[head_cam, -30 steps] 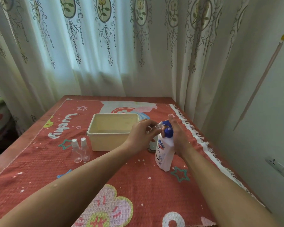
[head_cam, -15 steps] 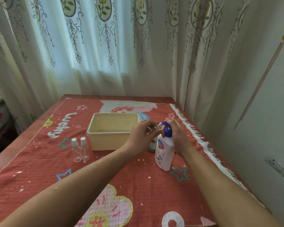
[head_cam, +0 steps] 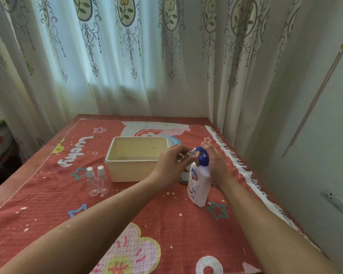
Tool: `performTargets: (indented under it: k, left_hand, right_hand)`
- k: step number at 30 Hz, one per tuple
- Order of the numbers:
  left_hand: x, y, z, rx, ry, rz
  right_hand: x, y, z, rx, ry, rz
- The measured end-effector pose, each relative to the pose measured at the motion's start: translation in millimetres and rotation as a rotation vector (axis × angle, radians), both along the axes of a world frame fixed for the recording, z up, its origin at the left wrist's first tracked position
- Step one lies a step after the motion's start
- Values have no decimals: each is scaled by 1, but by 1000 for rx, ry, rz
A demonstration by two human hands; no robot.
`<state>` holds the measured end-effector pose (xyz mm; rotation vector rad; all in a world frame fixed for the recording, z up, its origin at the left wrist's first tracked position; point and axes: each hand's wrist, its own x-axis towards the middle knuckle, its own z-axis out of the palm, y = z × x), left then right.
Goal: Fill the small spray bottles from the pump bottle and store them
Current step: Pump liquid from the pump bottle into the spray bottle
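A white pump bottle with a blue pump head stands on the red cloth at centre right. My right hand curls round its blue pump from the right. My left hand holds a small clear spray bottle tilted with its mouth at the pump's nozzle. Two more small clear spray bottles with white caps stand side by side to the left of a cream plastic box.
The table carries a red patterned cloth with a white fringe along its right side. Curtains hang close behind it and a wall stands to the right. A small grey object lies partly hidden behind the pump bottle.
The hands and bottles have barely shifted; my right hand stays on the pump head and my left keeps the small bottle at the nozzle.
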<state>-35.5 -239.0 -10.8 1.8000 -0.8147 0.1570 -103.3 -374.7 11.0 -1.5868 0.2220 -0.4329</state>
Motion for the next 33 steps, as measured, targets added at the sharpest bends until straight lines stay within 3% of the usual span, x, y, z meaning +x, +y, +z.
performTargets:
  k: [33]
  left_hand:
    - [-14,0,-7,-100,62,-9]
  right_hand:
    - [4,-2,0,-4,30,-18]
